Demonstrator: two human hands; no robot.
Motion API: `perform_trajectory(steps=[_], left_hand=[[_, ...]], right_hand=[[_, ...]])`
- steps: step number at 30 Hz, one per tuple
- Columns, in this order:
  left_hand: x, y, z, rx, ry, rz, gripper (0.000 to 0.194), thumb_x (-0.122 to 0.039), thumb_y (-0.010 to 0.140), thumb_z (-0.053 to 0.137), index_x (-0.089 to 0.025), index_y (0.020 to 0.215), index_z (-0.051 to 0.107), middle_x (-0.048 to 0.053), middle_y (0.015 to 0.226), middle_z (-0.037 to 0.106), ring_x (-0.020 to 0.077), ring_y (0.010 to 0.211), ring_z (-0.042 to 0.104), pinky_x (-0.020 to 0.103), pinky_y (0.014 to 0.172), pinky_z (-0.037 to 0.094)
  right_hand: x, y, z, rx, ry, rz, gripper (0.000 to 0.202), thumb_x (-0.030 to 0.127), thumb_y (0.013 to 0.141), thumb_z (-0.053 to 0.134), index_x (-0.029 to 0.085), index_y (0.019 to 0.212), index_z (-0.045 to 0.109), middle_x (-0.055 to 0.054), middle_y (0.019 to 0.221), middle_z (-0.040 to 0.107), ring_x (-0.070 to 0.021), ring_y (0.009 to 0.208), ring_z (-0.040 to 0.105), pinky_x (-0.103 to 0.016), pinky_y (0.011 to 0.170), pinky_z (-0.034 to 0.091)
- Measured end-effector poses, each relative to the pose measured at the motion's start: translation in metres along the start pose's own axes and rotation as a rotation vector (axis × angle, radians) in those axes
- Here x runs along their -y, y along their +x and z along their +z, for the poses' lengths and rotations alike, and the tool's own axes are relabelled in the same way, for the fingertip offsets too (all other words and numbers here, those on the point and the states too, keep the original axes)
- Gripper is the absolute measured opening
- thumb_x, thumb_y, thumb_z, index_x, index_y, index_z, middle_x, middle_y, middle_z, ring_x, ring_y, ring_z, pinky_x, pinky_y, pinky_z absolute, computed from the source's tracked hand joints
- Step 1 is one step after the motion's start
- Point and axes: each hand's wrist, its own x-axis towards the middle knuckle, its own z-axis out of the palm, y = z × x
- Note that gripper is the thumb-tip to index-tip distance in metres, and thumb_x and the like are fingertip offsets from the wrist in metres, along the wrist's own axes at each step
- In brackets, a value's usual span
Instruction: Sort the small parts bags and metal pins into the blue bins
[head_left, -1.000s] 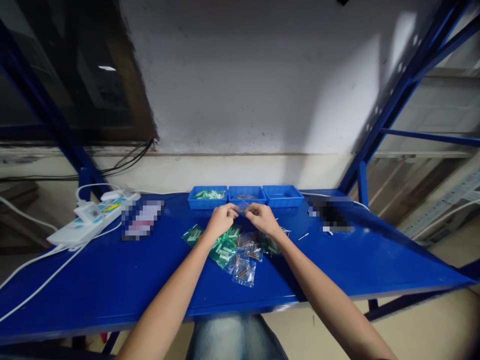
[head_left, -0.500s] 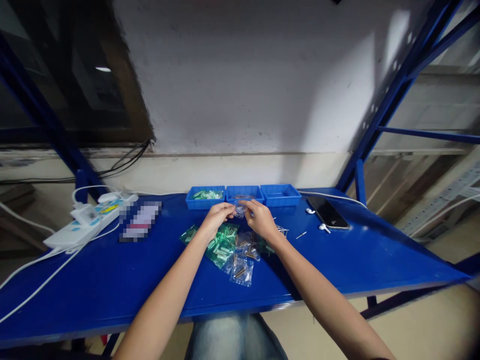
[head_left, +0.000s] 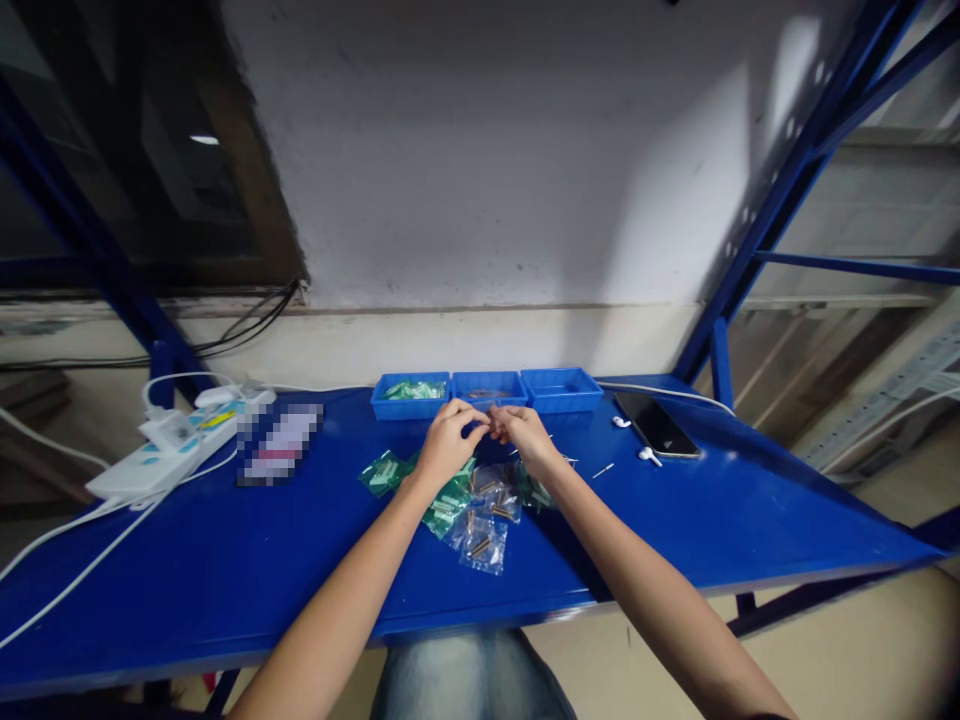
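My left hand (head_left: 451,440) and my right hand (head_left: 521,432) meet fingertip to fingertip just in front of the middle blue bin (head_left: 489,402). Both are closed in a pinch; whatever lies between the fingers is too small or hidden to make out. Below them on the table are small clear plastic bags (head_left: 484,546) with brown, stick-like pieces inside. Green plastic bags (head_left: 448,508) with pale pieces lie under and beside my left hand. Partly behind my right wrist is another dark green bag (head_left: 534,493).
A left bin (head_left: 411,409) holds green bags; a right bin (head_left: 561,402) stands beside the middle one. On the blue table (head_left: 712,520) lie a phone (head_left: 658,425), white earbuds (head_left: 649,457), a thin white stick (head_left: 602,470) and a white power strip (head_left: 180,445) with cables.
My left hand has shifted right and its fingers now reach my right fingertips. The clear plastic bag seen between the hands before is no longer plainly visible.
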Motion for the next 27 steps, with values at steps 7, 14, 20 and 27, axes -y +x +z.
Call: perform_trajectory(steps=[7,14,20,27], left_hand=[[0.007,0.003,-0.001,-0.006,-0.255,-0.333,0.037,-0.046,0.086,0.045,-0.017,0.082,0.068,0.005,0.080,0.065,0.0169,0.075,0.059,0.028,0.072,0.044],[0.018,0.005,-0.003,-0.013,-0.639,-0.640,0.035,-0.048,0.074,0.058,-0.015,0.084,0.068,0.005,0.076,0.068,0.0122,0.062,0.059,0.021,0.055,0.040],[0.014,0.004,-0.003,-0.153,-0.338,-0.331,0.022,-0.033,0.077,0.057,-0.016,0.084,0.068,0.004,0.076,0.068,0.0161,0.068,0.061,0.027,0.065,0.046],[0.007,-0.001,-0.001,-0.062,0.156,0.133,0.017,-0.018,0.083,0.054,-0.022,0.087,0.069,0.003,0.081,0.065,0.0175,0.079,0.056,0.032,0.077,0.046]], right_hand=[[0.000,-0.003,0.002,-0.103,-0.154,-0.252,0.023,0.035,0.076,0.056,0.017,0.082,0.067,-0.004,0.078,0.068,-0.0160,0.068,0.059,-0.028,0.067,0.045],[0.001,-0.008,0.003,-0.081,-0.396,-0.565,0.030,0.016,0.080,0.044,0.021,0.092,0.071,-0.007,0.094,0.063,-0.0173,0.085,0.059,-0.027,0.068,0.047],[0.000,-0.004,0.002,-0.125,-0.344,-0.415,0.026,0.022,0.080,0.047,0.021,0.089,0.072,-0.008,0.106,0.060,-0.0205,0.098,0.057,-0.033,0.081,0.046],[0.005,-0.003,0.001,0.068,0.134,0.087,0.044,0.056,0.075,0.052,0.015,0.074,0.067,-0.004,0.067,0.063,-0.0141,0.061,0.058,-0.023,0.053,0.041]])
